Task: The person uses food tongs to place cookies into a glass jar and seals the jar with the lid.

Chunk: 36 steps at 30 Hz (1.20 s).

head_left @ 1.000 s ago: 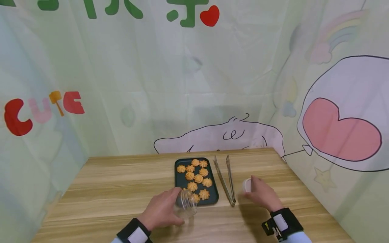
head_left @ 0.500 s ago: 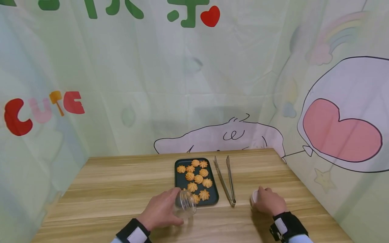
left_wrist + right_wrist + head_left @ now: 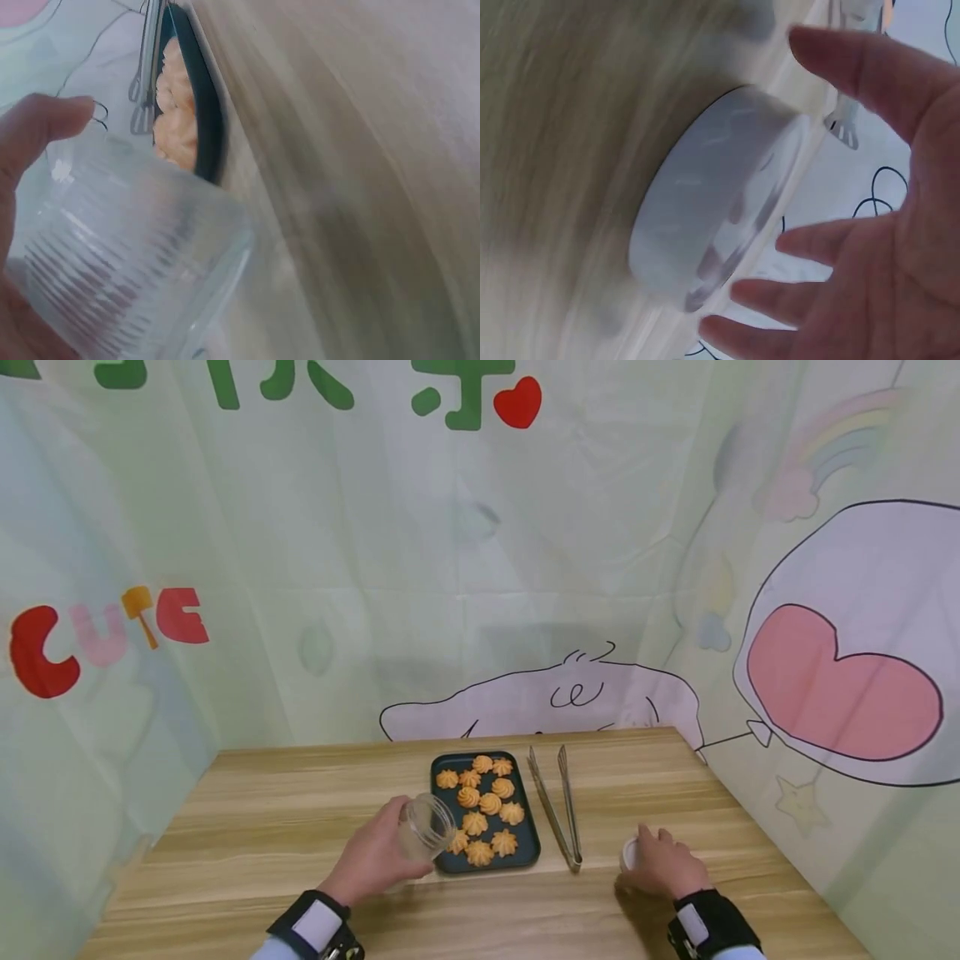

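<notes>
My left hand (image 3: 375, 852) grips a clear glass jar (image 3: 429, 827) and holds it tilted, its mouth toward a dark baking tray (image 3: 529, 840). Ribbed glass shows on the jar (image 3: 112, 262) in the left wrist view, thumb and fingers round its sides. Piped swirl cookies (image 3: 490, 803) lie spread over the tray. My right hand (image 3: 667, 864) is beside a round white lid (image 3: 628, 854) on the table. In the right wrist view, spread fingers (image 3: 780, 300) stand apart from that lid (image 3: 697, 195), which lies flat.
Metal tongs (image 3: 558, 814) lie splayed just right of the tray, their hinge end toward me. Wood-grain table (image 3: 300, 810) extends around these things. A printed cloth (image 3: 337, 610) hangs behind the table and along its sides.
My left hand has lifted the jar up and to the left, uncovering the tray's near corner. My right hand carried the lid right and toward me, and its fingers have now let go.
</notes>
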Tool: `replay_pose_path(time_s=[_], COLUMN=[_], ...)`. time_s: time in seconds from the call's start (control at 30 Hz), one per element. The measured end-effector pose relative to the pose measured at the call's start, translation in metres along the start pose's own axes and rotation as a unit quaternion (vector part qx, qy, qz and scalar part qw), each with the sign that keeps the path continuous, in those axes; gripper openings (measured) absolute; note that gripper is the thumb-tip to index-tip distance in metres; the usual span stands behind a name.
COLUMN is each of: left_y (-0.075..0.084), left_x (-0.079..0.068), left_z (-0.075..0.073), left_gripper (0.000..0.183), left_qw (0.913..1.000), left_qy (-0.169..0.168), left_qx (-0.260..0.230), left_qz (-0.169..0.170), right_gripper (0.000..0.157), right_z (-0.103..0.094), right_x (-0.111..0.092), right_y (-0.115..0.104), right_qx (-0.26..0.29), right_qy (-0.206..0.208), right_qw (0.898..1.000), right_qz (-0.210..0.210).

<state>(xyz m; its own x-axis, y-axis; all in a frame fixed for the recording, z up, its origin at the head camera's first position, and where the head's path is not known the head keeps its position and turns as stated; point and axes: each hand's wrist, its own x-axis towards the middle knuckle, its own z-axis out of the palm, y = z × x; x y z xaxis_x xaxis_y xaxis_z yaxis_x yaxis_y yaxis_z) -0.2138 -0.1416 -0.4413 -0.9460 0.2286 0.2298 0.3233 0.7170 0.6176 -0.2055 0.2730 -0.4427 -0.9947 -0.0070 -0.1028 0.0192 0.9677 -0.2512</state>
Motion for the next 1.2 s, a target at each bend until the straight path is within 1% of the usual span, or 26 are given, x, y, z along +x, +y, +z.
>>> replay_pose_path(time_s=[0.07,0.17,0.27,0.33,0.43,0.6,0.67,0.73,0.87,1.0,1.1,1.2], left_y=[-0.005,-0.011,-0.015,-0.017,-0.021,-0.029,-0.033,-0.037,-0.044,-0.046,-0.046,-0.048], left_x=[0.002,0.006,0.008,0.008,0.008,0.005,0.003,0.001,-0.003,-0.006,-0.008,-0.009], left_z=[0.001,0.001,0.0,0.0,-0.002,-0.005,-0.007,-0.008,-0.014,-0.023,-0.029,-0.034], left_gripper=[0.089,0.093,0.094,0.093,0.095,0.102,0.104,0.106,0.114,0.124,0.127,0.126], left_qw=[0.9997,0.9987,0.9974,0.9965,0.9932,0.981,0.9777,0.9765,0.9811,0.9887,0.9915,0.9924], left_qy=[0.017,0.04,0.051,0.053,0.054,0.052,0.048,0.043,0.022,0.0,-0.011,-0.018], left_qx=[-0.012,-0.005,-0.006,-0.022,-0.064,-0.128,-0.141,-0.148,-0.137,-0.087,-0.047,-0.017], left_qz=[-0.012,-0.032,-0.05,-0.061,-0.081,-0.136,-0.148,-0.151,-0.135,-0.122,-0.121,-0.12], right_gripper=[0.086,0.081,0.076,0.073,0.069,0.067,0.068,0.067,0.067,0.072,0.078,0.084], right_z=[-0.001,-0.004,-0.006,-0.007,-0.007,-0.003,-0.002,0.0,-0.001,-0.002,-0.004,-0.007], right_x=[0.0,0.0,0.001,0.002,0.003,0.006,0.007,0.008,0.008,0.011,0.016,0.022], right_y=[-0.002,-0.006,-0.009,-0.011,-0.013,-0.014,-0.014,-0.016,-0.023,-0.032,-0.038,-0.045], right_qx=[0.004,0.015,0.029,0.033,0.035,0.032,0.034,0.039,0.056,0.08,0.09,0.095], right_qy=[0.01,0.027,0.041,0.047,0.052,0.048,0.045,0.05,0.073,0.082,0.082,0.081], right_qw=[1.0,1.0,0.999,0.998,0.998,0.998,0.998,0.998,0.996,0.993,0.993,0.992], right_qz=[-0.002,-0.004,-0.001,-0.001,-0.001,0.007,0.011,0.008,-0.009,-0.014,-0.013,-0.017])
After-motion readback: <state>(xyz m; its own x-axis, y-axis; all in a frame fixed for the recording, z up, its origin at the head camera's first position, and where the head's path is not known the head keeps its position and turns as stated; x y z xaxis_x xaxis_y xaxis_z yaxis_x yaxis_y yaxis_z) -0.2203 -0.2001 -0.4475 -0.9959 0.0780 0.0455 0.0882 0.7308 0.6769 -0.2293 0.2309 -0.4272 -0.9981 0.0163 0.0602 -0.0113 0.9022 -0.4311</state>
